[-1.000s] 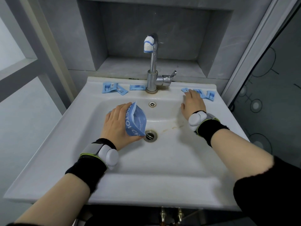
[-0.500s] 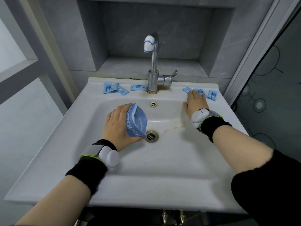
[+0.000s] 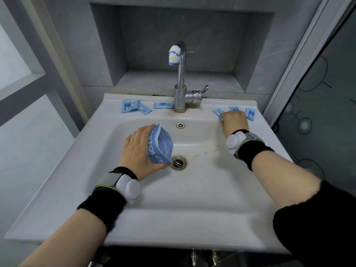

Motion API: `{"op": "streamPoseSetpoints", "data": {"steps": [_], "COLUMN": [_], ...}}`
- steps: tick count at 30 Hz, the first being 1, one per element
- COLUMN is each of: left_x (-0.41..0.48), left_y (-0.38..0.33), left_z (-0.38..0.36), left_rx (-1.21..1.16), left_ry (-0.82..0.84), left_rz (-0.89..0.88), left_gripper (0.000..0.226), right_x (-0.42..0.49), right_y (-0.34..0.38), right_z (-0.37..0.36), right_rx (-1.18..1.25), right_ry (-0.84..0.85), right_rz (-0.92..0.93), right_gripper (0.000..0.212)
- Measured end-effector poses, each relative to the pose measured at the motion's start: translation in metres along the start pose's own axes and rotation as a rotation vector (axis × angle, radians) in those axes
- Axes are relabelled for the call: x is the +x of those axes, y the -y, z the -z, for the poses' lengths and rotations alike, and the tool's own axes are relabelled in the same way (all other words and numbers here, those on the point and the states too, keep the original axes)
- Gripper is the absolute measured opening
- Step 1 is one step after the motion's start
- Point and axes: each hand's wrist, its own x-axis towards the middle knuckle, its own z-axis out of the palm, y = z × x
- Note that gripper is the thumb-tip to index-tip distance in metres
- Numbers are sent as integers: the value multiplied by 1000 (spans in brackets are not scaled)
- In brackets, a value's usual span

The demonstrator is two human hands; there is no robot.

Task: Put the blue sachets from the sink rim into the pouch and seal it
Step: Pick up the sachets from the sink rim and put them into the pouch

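— What is held in the left hand?

— A blue plastic pouch with white lettering (image 3: 160, 146) is gripped by the left hand (image 3: 137, 149). The fingers are curled round its back and the thumb is tucked under its lower edge. The pouch is held over the basin, just left of the round metal drain (image 3: 178, 162), and its mouth is seen gaping open.

— And the right hand?

— The right hand (image 3: 234, 120) is laid knuckles-up on the far right of the white ceramic sink's back rim (image 3: 205, 107). Its fingers are bent down over a group of three small blue sachets (image 3: 250, 113). The middle one is mostly covered, and whether any is pinched cannot be told.

— Where are the other sachets found?

— Three more blue sachets (image 3: 129, 106) are seen on the back rim, left of the chrome tap (image 3: 180, 81). Two of them are touching, and all are well apart from the pouch. A black wristband (image 3: 105, 207) with a white device is worn on each wrist.
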Motion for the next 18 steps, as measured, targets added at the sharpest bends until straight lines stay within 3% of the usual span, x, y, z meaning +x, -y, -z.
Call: {"op": "streamPoseSetpoints", "data": {"steps": [11,18], "left_x": [0,0], "left_y": [0,-1], "left_z": [0,1], "left_rx": [-7,-6], "left_ry": [11,13], "left_rz": [11,8], "left_gripper": [114,114], "right_x": [-10,-22], "right_y": [7,18], "right_z": [4,16], "right_rx": [82,665], "right_ry": [-69,-175], "right_rz": [-41,-444], "right_gripper": [22,29]}}
